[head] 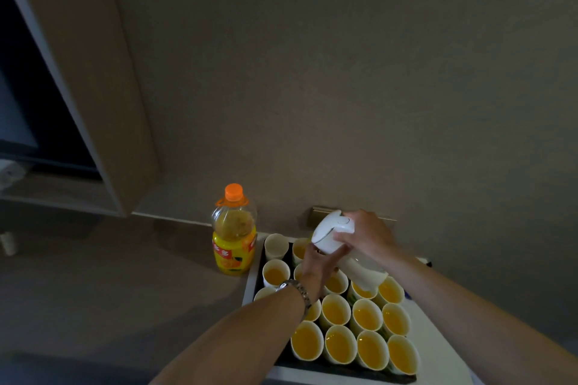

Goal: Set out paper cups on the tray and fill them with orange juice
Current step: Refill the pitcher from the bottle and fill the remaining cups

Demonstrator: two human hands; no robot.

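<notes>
A dark tray (255, 278) with a white rim holds several paper cups (336, 309), most with orange juice in them; the far-left cup (276, 245) looks empty. A white jug (359, 269) is tilted over the tray's far cups. My right hand (366, 233) grips its lid end from above. My left hand (319, 266), with a wristwatch, holds the jug from below. An orange juice bottle (234, 234) with an orange cap stands left of the tray, partly full.
The tray sits on a white surface (438, 350) against a plain wall (344, 87). A grey counter (109, 275) stretches left of the bottle. A dark window and its frame (40, 94) are at the far left.
</notes>
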